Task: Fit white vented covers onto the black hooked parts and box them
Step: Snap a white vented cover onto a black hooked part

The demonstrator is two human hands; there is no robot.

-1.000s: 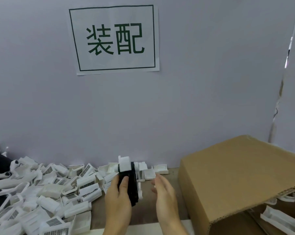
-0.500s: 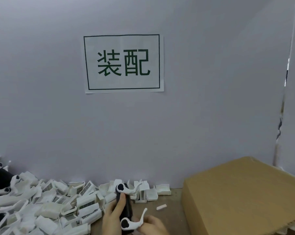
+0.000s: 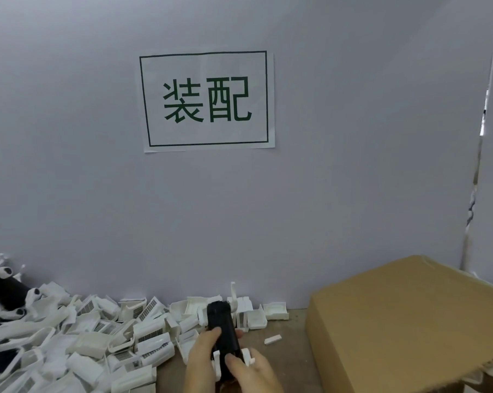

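At the far left of the bench, a few black hooked parts (image 3: pixel 6 296) are lying against the wall, and beside them a heap of white vented covers (image 3: pixel 78 344) is spreading toward the middle. My left hand (image 3: pixel 201 361) is curling its fingers round a black part (image 3: pixel 222 330), holding it upright just in front of the heap. My right hand (image 3: pixel 254 371) is gripping the lower end of that same piece, thumb pressing on its dark face, with white cover edges showing on either side. A small white scrap (image 3: pixel 272 339) is lying on the wooden benchtop (image 3: pixel 290 358) just beyond. At the right, the cardboard box (image 3: pixel 409 321) is sitting with its flap toward me
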